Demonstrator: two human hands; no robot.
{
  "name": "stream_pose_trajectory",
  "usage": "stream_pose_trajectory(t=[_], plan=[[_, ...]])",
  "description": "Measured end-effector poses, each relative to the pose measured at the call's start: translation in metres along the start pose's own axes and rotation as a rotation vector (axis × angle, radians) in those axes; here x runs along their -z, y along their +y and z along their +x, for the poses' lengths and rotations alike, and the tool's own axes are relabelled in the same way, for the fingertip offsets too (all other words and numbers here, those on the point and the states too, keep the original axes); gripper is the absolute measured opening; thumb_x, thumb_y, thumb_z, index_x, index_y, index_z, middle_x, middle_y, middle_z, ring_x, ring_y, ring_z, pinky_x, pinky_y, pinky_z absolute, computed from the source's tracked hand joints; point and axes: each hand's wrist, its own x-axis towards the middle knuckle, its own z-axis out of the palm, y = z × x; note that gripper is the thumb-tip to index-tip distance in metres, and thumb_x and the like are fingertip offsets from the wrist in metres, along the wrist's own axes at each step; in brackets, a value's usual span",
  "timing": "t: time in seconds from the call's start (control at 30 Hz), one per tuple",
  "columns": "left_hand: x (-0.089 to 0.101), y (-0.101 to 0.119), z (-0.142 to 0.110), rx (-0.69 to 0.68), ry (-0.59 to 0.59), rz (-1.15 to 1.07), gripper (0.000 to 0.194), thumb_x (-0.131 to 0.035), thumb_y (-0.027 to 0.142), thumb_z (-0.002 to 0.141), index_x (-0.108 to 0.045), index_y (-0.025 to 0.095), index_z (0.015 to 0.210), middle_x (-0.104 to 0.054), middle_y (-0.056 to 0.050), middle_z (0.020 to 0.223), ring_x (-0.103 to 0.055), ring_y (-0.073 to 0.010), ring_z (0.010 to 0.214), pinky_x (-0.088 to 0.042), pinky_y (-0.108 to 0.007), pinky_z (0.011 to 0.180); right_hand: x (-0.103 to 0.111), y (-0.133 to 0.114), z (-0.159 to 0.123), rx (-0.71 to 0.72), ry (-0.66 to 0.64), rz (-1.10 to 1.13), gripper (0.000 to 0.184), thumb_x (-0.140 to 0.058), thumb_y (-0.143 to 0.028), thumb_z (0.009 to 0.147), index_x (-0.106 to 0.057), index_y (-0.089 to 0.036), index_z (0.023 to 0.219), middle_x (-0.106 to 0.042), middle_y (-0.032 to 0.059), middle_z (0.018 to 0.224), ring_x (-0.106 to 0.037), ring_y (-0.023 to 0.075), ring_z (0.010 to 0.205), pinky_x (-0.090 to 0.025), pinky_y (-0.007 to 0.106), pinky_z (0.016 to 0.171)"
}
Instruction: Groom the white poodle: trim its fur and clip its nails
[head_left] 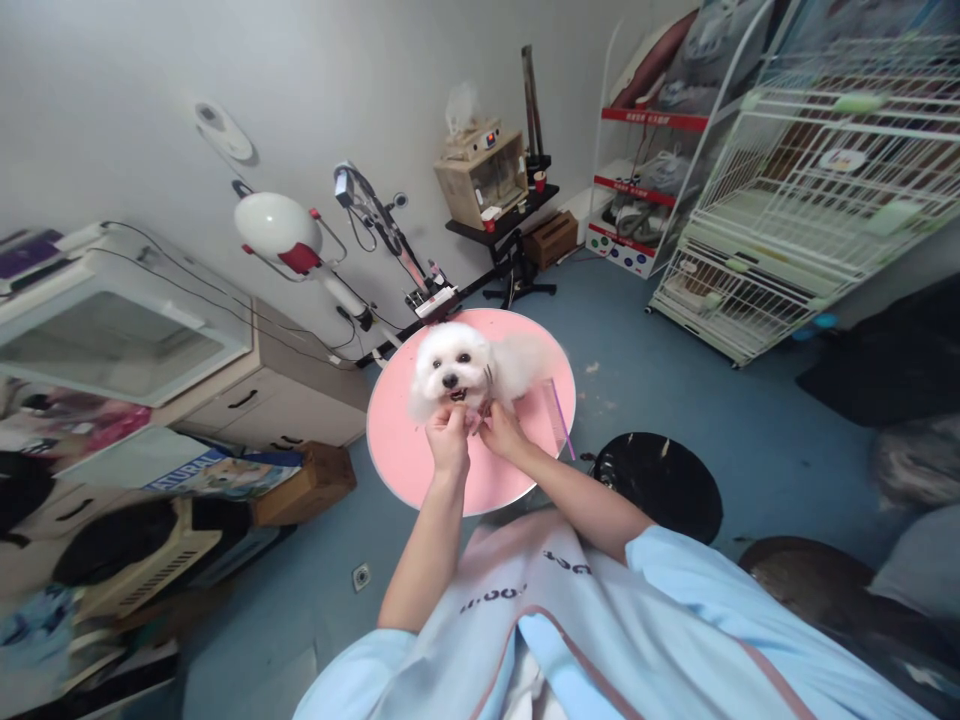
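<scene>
A fluffy white dog (450, 365) faces me on a round pink grooming table (405, 450), its mouth slightly open. Just below its chin, my left hand (448, 436) is closed with the fingers pinched together. My right hand (502, 430) is closed beside it, at the dog's chest. Between the two hands shows a small pinkish thing (473, 419), too small to name. Thin dark strokes show on the fur by the dog's cheek, above my right hand. Near the table's right edge lies a purple comb (559, 420), apart from both hands.
A white lamp-like head with red trim (277, 228) on an arm stands behind the table at left. A black round stool (660, 485) is at right. White wire cages (810, 200) and a red-edged shelf (637, 190) stand back right. Cabinets (232, 400) and a cardboard box (315, 485) line the left.
</scene>
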Motion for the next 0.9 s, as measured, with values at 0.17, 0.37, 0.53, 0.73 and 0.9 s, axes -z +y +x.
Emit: stream_pose_trajectory(t=[0.17, 0.37, 0.53, 0.73, 0.9], plan=[[0.001, 0.002, 0.001, -0.002, 0.002, 0.006, 0.021, -0.061, 0.025, 0.059, -0.043, 0.016, 0.052, -0.038, 0.007, 0.043, -0.036, -0.0046, 0.04, -0.027, -0.017, 0.04, -0.003, 0.002, 0.001, -0.02, 0.031, 0.053, 0.027, -0.062, -0.02, 0.074, -0.053, -0.017, 0.099, -0.064, 0.0072, 0.092, -0.061, 0.0214, 0.089, -0.048, 0.031, 0.075], [0.002, 0.003, 0.003, -0.005, 0.015, 0.018, 0.019, -0.061, 0.024, 0.06, -0.046, 0.015, 0.053, -0.038, 0.007, 0.042, -0.034, -0.0044, 0.039, -0.025, -0.017, 0.04, -0.018, 0.006, -0.002, -0.048, 0.072, 0.217, 0.022, -0.062, -0.019, 0.073, -0.051, -0.017, 0.092, -0.063, 0.0054, 0.087, -0.062, 0.019, 0.084, -0.049, 0.031, 0.073], [0.001, 0.006, 0.002, 0.019, 0.03, 0.036, 0.02, -0.063, 0.025, 0.06, -0.047, 0.015, 0.054, -0.041, 0.006, 0.043, -0.036, -0.0052, 0.039, -0.027, -0.018, 0.041, -0.044, -0.001, -0.001, -0.104, 0.118, 0.558, 0.025, -0.064, -0.023, 0.072, -0.049, -0.018, 0.091, -0.062, 0.0045, 0.088, -0.061, 0.0166, 0.079, -0.05, 0.03, 0.07], [-0.001, 0.008, 0.002, 0.014, 0.0, 0.02, 0.02, -0.063, 0.024, 0.058, -0.047, 0.015, 0.052, -0.043, 0.005, 0.042, -0.038, -0.0054, 0.039, -0.029, -0.018, 0.041, -0.057, -0.021, 0.023, -0.282, 0.107, 1.009, 0.014, -0.057, -0.031, 0.079, -0.047, -0.021, 0.083, -0.052, 0.0005, 0.071, -0.055, 0.0155, 0.073, -0.045, 0.025, 0.061], [0.002, 0.002, 0.006, 0.028, 0.001, 0.035, 0.017, -0.063, 0.027, 0.058, -0.051, 0.014, 0.055, -0.045, 0.004, 0.044, -0.04, -0.0071, 0.039, -0.03, -0.019, 0.041, -0.058, -0.03, 0.029, -0.291, 0.061, 1.115, 0.021, -0.04, -0.04, 0.086, -0.044, -0.022, 0.077, -0.043, -0.0013, 0.063, -0.047, 0.0132, 0.061, -0.04, 0.024, 0.052]])
